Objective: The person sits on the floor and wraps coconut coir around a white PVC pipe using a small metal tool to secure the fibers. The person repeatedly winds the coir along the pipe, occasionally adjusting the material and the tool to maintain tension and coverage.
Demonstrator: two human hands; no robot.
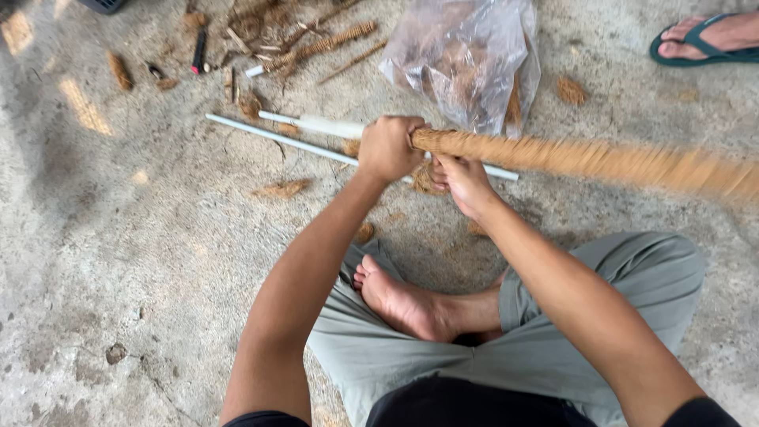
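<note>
My left hand point(387, 148) grips a white pole point(328, 126) right where its brown coir-fibre wrapping point(585, 158) begins. The wrapped part stretches off to the right and is blurred. My right hand point(462, 182) sits just below and right of the left, fingers pinching the fibre at the wrap's near end. I sit cross-legged on a concrete floor point(142, 261), a bare foot point(399, 302) in front of me.
A thin white rod point(277, 139) lies on the floor under my hands. A clear plastic bag of coir fibre point(466, 59) sits behind. Fibre scraps, a wrapped stick point(328, 43) and a black-and-red lighter point(198, 52) lie top left. Another person's sandalled foot point(708, 38) is top right.
</note>
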